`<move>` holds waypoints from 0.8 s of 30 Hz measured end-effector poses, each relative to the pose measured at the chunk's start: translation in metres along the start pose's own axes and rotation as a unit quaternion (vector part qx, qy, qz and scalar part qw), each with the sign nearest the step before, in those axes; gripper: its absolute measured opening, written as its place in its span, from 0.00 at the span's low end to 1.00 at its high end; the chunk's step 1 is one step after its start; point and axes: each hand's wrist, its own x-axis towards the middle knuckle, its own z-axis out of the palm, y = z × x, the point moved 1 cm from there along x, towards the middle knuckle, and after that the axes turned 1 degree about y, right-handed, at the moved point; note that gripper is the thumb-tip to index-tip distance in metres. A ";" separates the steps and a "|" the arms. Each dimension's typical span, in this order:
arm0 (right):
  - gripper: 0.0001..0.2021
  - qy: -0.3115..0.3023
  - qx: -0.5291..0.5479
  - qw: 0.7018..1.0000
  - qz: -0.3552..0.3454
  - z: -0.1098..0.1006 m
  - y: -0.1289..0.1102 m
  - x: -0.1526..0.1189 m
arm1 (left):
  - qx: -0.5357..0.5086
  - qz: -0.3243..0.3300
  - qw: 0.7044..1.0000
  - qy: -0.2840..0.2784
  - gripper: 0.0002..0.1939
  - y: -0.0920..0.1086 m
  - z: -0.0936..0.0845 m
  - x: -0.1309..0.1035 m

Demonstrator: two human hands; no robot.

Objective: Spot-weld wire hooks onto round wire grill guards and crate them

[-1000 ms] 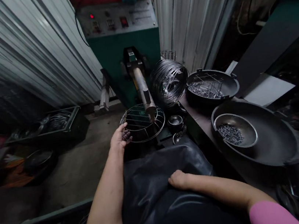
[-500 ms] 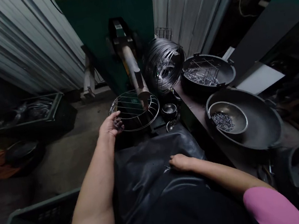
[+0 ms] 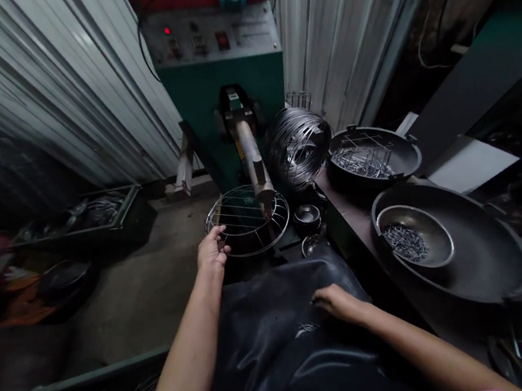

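My left hand is closed on the near left rim of a round wire rack. The rack sits around the tip of a metal machine arm, which looks like a spot welder's. Over the dark apron on my lap, my right hand has its fingers pinched together. Whatever is between those fingertips is too small to name. Just below and left of them, a little pile of short metal pins lies on the apron.
A wire coil stands right of the arm. Farther right are a pan of wire pieces and a large pan holding a bowl of pins. Green crates stand at left. Behind is a control panel.
My right hand has lifted off the pin pile and moved slightly up and right. The left hand keeps its hold on the rack. The camera has tilted up, bringing the panel into view.
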 end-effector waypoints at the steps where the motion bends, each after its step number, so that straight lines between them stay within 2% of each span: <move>1: 0.10 0.060 0.074 0.995 0.001 -0.010 -0.008 0.008 | -0.003 0.009 1.000 -0.001 0.16 -0.002 0.000 -0.001; 2: 0.10 0.123 0.154 0.980 0.001 -0.020 -0.018 0.017 | -0.006 0.019 1.000 -0.004 0.17 -0.003 0.000 -0.003; 4: 0.13 0.224 0.312 0.923 -0.019 -0.040 -0.041 0.039 | -0.003 0.039 0.999 -0.009 0.18 -0.006 0.000 -0.005; 6: 0.14 0.273 0.414 0.866 -0.058 -0.053 -0.062 0.062 | 0.002 0.049 0.999 -0.006 0.19 -0.008 0.001 -0.008; 7: 0.14 0.279 0.437 0.852 -0.071 -0.056 -0.070 0.073 | 0.002 0.050 0.999 -0.001 0.19 -0.009 0.001 -0.009; 9: 0.12 0.271 0.438 0.854 -0.070 -0.058 -0.079 0.091 | -0.006 0.055 0.998 0.001 0.20 -0.010 0.002 -0.011; 11: 0.10 0.261 0.403 0.876 -0.048 -0.055 -0.082 0.103 | -0.010 0.067 0.998 -0.008 0.20 -0.010 0.001 -0.013; 15: 0.08 0.267 0.334 0.904 -0.027 -0.052 -0.080 0.111 | -0.003 0.089 0.996 -0.021 0.19 -0.009 0.001 -0.016; 17: 0.08 0.273 0.331 0.903 -0.031 -0.054 -0.081 0.111 | -0.008 0.100 0.995 -0.029 0.20 -0.009 0.002 -0.016; 24: 0.09 0.292 0.388 0.872 -0.061 -0.055 -0.086 0.111 | -0.024 0.103 0.994 -0.034 0.20 -0.013 0.004 -0.012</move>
